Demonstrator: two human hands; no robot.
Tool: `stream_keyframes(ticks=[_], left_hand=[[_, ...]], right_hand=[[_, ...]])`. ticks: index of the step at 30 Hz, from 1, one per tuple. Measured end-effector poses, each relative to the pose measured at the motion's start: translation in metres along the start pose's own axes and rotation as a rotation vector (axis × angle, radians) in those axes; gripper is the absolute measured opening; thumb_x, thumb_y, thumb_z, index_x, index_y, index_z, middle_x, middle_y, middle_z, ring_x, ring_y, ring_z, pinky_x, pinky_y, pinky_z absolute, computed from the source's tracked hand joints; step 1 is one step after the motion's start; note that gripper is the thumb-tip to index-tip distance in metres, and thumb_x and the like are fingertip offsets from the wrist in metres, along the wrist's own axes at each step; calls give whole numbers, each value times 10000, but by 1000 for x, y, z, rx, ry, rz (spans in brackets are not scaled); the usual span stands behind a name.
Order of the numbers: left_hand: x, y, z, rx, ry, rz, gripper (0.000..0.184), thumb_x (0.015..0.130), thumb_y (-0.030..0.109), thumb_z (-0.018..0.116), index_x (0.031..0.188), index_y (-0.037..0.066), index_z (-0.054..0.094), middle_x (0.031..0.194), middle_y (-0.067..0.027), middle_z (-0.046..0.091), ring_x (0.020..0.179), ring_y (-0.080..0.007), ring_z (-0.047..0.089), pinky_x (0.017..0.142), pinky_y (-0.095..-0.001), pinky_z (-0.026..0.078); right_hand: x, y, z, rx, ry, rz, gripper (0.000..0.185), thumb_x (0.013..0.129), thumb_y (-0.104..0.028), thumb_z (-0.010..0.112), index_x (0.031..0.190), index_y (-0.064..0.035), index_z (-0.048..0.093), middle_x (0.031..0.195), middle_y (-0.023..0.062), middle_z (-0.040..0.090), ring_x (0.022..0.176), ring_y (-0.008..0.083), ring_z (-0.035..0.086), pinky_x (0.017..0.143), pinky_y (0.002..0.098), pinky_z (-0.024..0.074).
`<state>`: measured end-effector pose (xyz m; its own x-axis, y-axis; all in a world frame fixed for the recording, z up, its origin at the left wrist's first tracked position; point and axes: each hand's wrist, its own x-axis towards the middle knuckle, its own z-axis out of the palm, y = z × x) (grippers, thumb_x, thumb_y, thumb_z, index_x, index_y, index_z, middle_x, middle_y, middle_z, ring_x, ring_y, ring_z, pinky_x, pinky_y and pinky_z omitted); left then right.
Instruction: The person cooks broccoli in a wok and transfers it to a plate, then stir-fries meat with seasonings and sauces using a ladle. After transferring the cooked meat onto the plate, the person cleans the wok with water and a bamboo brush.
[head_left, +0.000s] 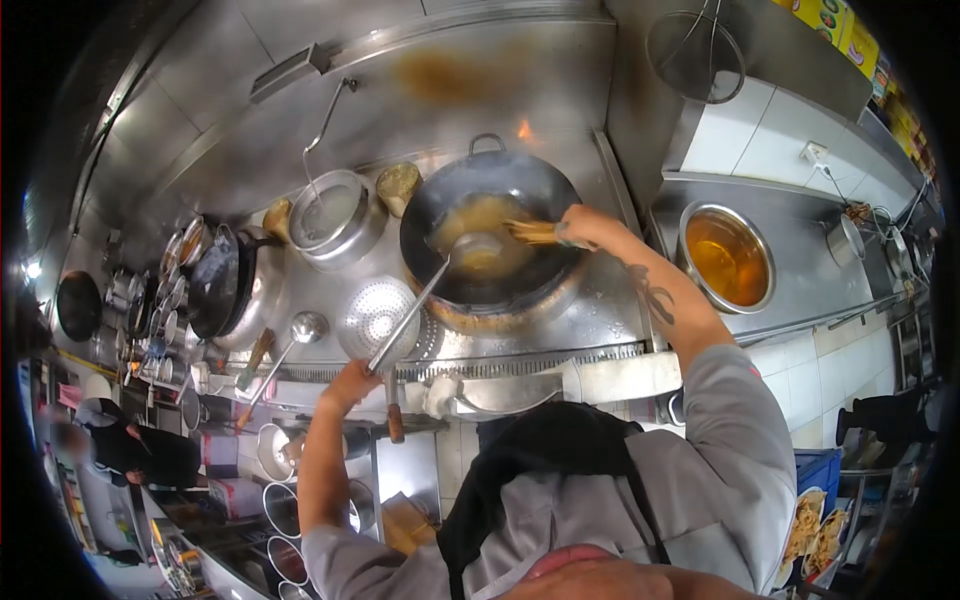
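Note:
My left hand (348,386) is closed around the end of a long-handled metal ladle (412,316). The ladle's bowl rests in cloudy, yellowish liquid inside a dark wok (422,225) on the stove. In my right hand (586,229) is a bamboo wok brush (530,232), its bristles pointing left into the wok, just right of the ladle bowl. A perforated skimmer (376,312) lies on the steel stovetop beneath the ladle handle. Another ladle (310,326) lies to its left.
A pot (338,225) topped by a strainer stands left of the wok. A flame (525,130) shows behind the wok. To the right sits a metal pot of amber liquid (726,256). A wire strainer (695,58) hangs above. Another person (140,445) stands far left.

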<state>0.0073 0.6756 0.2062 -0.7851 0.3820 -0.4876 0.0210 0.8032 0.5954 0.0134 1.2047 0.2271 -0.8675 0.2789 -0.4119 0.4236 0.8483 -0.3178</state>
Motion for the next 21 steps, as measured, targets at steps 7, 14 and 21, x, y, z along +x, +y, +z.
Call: stream_keyframes(ticks=[7, 14, 21], left_hand=[[6, -14, 7, -159, -101, -122, 224, 842, 215, 664, 895, 6, 606, 612, -16, 501, 495, -111, 480, 424, -278, 376], [37, -78, 16, 667, 496, 503, 242, 791, 201, 679, 829, -17, 581, 697, -163, 621, 587, -253, 643, 522, -395, 507], [5, -8, 2, 100, 57, -25, 290, 830, 266, 673, 897, -4, 594, 655, -77, 559, 533, -166, 550, 469, -322, 447]], right_hand=[[1, -2, 24, 388, -87, -47, 354, 861, -389, 639, 955, -53, 699, 546, 71, 588, 418, 181, 570, 368, 334, 432], [-8, 11, -8, 131, 257, -255, 331, 832, -370, 659, 1001, -90, 712, 731, 132, 690, 602, 255, 665, 585, 399, 534], [3, -12, 26, -203, 196, -209, 346, 797, -366, 656, 1010, -99, 708, 958, 163, 701, 915, 353, 669, 819, 461, 527]])
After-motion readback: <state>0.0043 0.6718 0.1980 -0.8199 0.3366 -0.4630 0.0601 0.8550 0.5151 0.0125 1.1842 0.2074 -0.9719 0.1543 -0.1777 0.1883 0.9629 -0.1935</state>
